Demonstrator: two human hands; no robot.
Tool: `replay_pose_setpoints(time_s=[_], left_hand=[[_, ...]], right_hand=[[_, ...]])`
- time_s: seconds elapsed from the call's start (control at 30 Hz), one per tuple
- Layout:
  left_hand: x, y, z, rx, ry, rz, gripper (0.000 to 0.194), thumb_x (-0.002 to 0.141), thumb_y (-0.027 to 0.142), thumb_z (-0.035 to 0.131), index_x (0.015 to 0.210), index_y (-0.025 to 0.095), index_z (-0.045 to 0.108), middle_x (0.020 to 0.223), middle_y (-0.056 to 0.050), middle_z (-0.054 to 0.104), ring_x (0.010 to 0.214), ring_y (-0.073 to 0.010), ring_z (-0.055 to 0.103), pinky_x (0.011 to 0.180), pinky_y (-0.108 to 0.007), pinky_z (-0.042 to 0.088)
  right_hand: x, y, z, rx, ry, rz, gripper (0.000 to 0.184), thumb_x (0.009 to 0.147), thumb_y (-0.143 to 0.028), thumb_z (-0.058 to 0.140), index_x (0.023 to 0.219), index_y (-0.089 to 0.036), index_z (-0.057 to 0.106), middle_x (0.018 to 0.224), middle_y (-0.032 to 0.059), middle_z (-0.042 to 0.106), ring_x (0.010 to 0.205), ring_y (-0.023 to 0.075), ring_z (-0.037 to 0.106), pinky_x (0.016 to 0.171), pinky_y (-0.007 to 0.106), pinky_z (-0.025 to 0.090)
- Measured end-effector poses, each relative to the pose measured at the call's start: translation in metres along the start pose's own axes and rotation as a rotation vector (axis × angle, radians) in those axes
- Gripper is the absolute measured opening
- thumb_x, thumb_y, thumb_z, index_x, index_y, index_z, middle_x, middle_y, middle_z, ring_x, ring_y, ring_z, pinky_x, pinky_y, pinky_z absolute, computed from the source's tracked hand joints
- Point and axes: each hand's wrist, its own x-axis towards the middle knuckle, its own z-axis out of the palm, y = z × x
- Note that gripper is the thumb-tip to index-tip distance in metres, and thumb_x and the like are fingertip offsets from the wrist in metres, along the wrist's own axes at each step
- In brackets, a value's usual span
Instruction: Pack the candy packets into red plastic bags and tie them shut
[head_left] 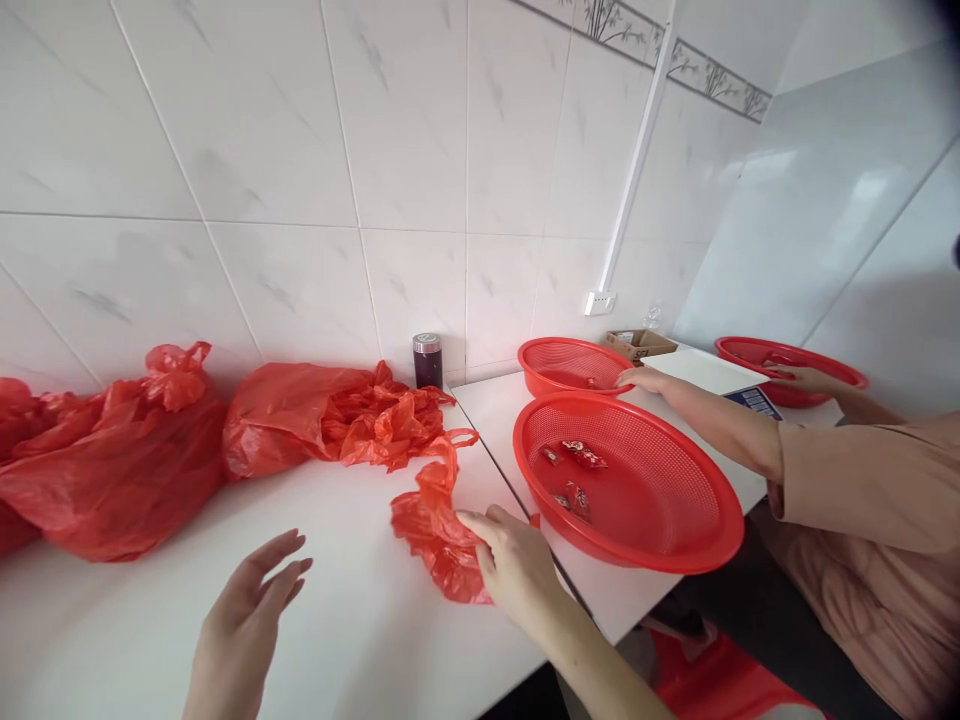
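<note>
Bag [439, 560] between bundles [120, 480] and near basket [667, 480], packets [585, 456] inside, flask [427, 362] behind bag

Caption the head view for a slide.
Right hand gripping a crumpled red bag beside a red basket with wrapped packets; open left hand over white table.

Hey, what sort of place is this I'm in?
Probably a small workroom: red plastic bags and perforated red baskets, one with small wrapped packets inside, sit on white tables beside a tiled wall.
</note>
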Motion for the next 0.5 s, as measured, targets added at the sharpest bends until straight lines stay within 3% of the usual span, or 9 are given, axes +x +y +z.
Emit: replay_pose_setpoints(time_s=[0.1, 0.17, 0.23, 0.3, 0.37, 0.43, 0.5], left_hand=[[-0.024, 0.028, 0.017, 0.232, 0.072, 0.291, 0.058, 0.073, 0.056, 0.063, 0.122, 0.030, 0.047, 0.126, -0.006, 0.055, 0.106, -0.0284, 0.058, 0.087, -0.044, 0.050], [-0.036, 0.044, 0.033, 0.405, 0.005, 0.410, 0.075, 0.069, 0.059, 0.065, 0.134, 0.031, 0.038, 0.127, -0.009, 0.052, 0.103, -0.0297, 0.058, 0.078, -0.043, 0.053], [-0.039, 0.052, 0.046, 0.609, -0.079, 0.434, 0.077, 0.070, 0.056, 0.064, 0.139, 0.034, 0.035, 0.128, -0.009, 0.052, 0.104, -0.0319, 0.058, 0.075, -0.044, 0.051], [-0.035, 0.051, 0.053, 0.702, -0.175, 0.343, 0.053, 0.074, 0.049, 0.060, 0.124, 0.032, 0.054, 0.112, -0.008, 0.062, 0.098, -0.0335, 0.060, 0.072, -0.043, 0.048], [-0.028, 0.046, 0.049, 0.661, -0.268, 0.209, 0.027, 0.078, 0.046, 0.055, 0.090, 0.024, 0.066, 0.082, -0.007, 0.066, 0.082, -0.0317, 0.063, 0.069, -0.042, 0.047], [-0.020, 0.038, 0.036, 0.466, -0.360, 0.069, 0.031, 0.082, 0.049, 0.050, 0.072, 0.021, 0.061, 0.066, -0.005, 0.062, 0.070, -0.0265, 0.063, 0.066, -0.038, 0.049], [-0.013, 0.031, 0.016, 0.083, -0.394, -0.094, 0.026, 0.077, 0.047, 0.060, 0.075, 0.021, 0.062, 0.068, -0.002, 0.065, 0.067, -0.0213, 0.064, 0.066, -0.034, 0.052]], right_hand=[[-0.002, -0.019, 0.010, -0.163, 0.065, -0.133, 0.056, 0.077, -0.002, 0.049, 0.121, -0.034, 0.062, 0.079, 0.0022, 0.055, 0.069, 0.0161, 0.056, 0.061, 0.025, 0.039], [-0.008, -0.034, 0.020, -0.182, 0.041, -0.240, 0.050, 0.080, -0.006, 0.051, 0.116, -0.038, 0.062, 0.080, 0.0013, 0.052, 0.068, 0.0162, 0.053, 0.063, 0.026, 0.039], [-0.018, -0.046, 0.032, -0.171, -0.023, -0.343, 0.040, 0.085, -0.013, 0.051, 0.112, -0.040, 0.061, 0.081, 0.0002, 0.052, 0.069, 0.0166, 0.053, 0.067, 0.029, 0.041], [-0.027, -0.052, 0.043, -0.172, -0.100, -0.404, 0.030, 0.086, -0.019, 0.053, 0.108, -0.038, 0.061, 0.083, 0.0001, 0.053, 0.072, 0.0179, 0.054, 0.071, 0.031, 0.043], [-0.035, -0.052, 0.050, -0.176, -0.194, -0.397, 0.021, 0.084, -0.029, 0.058, 0.105, -0.033, 0.061, 0.086, 0.0007, 0.057, 0.073, 0.0196, 0.057, 0.069, 0.032, 0.044], [-0.038, -0.046, 0.049, -0.144, -0.324, -0.344, 0.022, 0.084, -0.041, 0.058, 0.105, -0.032, 0.060, 0.084, 0.0002, 0.062, 0.071, 0.0203, 0.060, 0.064, 0.030, 0.045], [-0.039, -0.036, 0.040, -0.101, -0.443, -0.304, 0.024, 0.089, -0.046, 0.051, 0.106, -0.032, 0.061, 0.084, -0.0008, 0.067, 0.069, 0.0203, 0.062, 0.062, 0.029, 0.046]])
